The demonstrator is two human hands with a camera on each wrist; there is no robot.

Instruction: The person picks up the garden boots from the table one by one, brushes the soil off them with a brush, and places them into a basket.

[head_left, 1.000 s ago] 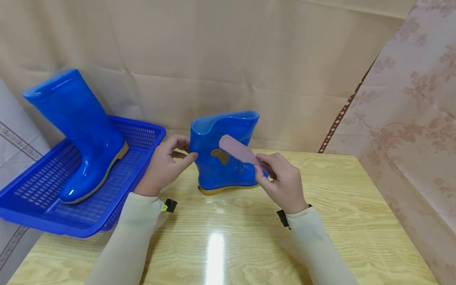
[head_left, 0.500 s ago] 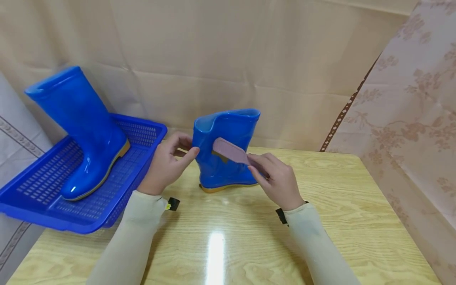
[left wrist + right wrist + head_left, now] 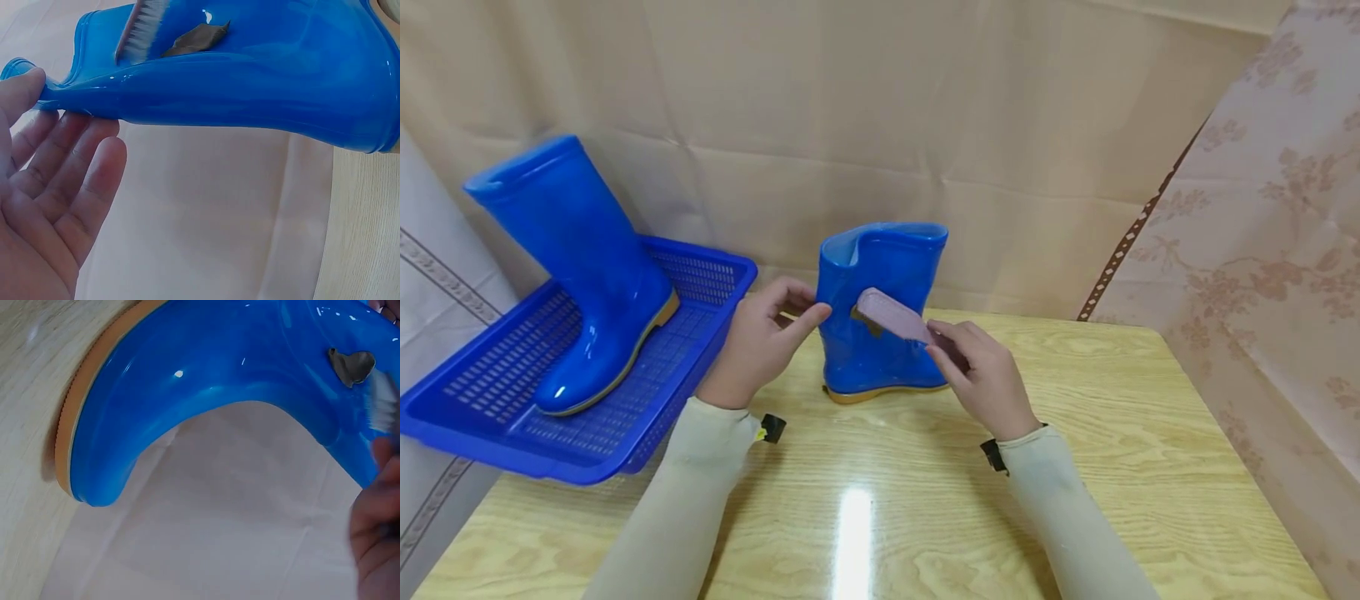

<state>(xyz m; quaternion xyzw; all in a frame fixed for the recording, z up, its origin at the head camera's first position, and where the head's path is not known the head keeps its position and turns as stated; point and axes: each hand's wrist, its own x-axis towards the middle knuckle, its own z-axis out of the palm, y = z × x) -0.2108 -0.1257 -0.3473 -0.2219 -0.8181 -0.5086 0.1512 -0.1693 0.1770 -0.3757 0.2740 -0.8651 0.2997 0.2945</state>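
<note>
A blue rain boot (image 3: 895,262) with a yellow-brown sole stands on the table, its shaft rim bent inward. My left hand (image 3: 763,337) pinches the back of its shaft near the top, thumb on the near side and fingers behind. Held by the handle in my right hand (image 3: 988,375) is a mauve brush (image 3: 895,317), angled across the shaft. Its white bristles (image 3: 145,28) face the boot beside a brown patch (image 3: 199,40), which the brush partly hides in the head view. Whether the bristles touch the boot I cannot tell. In the right wrist view, the brush is blurred.
To the left, a second blue rain boot (image 3: 598,250) leans in a blue mesh plastic basket (image 3: 696,367). The wood-grain table (image 3: 1105,467) stretches to the front and right. A beige cloth (image 3: 775,108) hangs behind, and a floral cloth (image 3: 1270,275) on the right.
The brush has shifted left across the shaft and now covers part of the brown patch. The boot's rim is folded further inward. My left hand keeps its place at the boot's back edge.
</note>
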